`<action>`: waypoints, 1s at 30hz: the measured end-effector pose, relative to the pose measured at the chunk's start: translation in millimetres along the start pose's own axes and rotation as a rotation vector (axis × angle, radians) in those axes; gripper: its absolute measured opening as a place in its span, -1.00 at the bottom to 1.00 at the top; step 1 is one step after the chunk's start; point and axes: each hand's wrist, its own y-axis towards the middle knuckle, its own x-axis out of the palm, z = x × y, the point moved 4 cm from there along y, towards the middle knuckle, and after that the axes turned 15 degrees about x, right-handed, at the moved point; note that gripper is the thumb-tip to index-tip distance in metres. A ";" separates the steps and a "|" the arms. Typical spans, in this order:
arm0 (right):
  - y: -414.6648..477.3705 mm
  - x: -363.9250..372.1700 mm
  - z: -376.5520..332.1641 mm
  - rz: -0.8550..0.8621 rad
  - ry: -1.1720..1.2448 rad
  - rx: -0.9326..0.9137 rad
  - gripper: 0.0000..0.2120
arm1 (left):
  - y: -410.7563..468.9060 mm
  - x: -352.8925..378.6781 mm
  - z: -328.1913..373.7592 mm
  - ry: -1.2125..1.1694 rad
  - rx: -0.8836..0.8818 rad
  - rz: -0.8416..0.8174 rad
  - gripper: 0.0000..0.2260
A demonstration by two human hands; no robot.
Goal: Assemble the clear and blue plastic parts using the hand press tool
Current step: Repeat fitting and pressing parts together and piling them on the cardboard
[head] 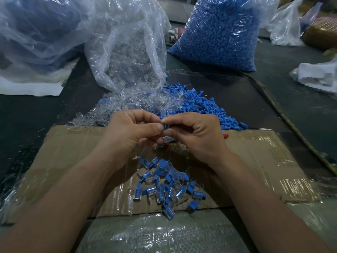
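My left hand [135, 132] and my right hand [197, 136] meet above the cardboard, fingertips together. Between them they pinch one small blue plastic part [165, 126]; a clear piece shows just under it, mostly hidden by my fingers. A pile of loose clear parts [127, 105] lies just beyond my hands, with a pile of loose blue parts [206, 108] to its right. Several joined clear-and-blue pieces [167, 187] lie on the cardboard sheet [73, 152] below my wrists. A red-handled tool [225, 136] lies partly hidden behind my right hand.
An open clear bag of clear parts [125, 52] spills toward me. A full bag of blue parts [218, 31] stands behind to the right. Another large plastic bag [36, 39] fills the far left. A cord [284, 117] runs along the right. White plastic wrap [317, 73] lies at far right.
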 end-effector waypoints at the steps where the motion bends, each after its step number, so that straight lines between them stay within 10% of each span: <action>1: 0.0 0.1 -0.3 0.002 -0.006 -0.008 -0.76 | -0.1 -0.1 -0.1 0.003 -0.001 0.002 -0.89; 11: 4.8 -16.4 14.7 -0.069 -0.072 0.281 -0.73 | 1.4 -4.4 -0.5 0.024 0.012 0.020 -0.90; 18: -3.7 -34.8 41.2 -0.502 -0.364 0.626 -0.62 | 4.2 -8.7 -1.0 0.029 0.031 0.048 -0.89; 23: -4.1 -30.2 39.7 -0.538 -0.581 0.559 -0.28 | 4.3 -11.1 -3.2 0.018 0.024 0.072 -0.88; 30: 0.5 -25.0 27.8 -0.385 -0.738 0.441 -0.52 | 4.0 -10.8 -2.3 0.034 0.032 0.088 -0.93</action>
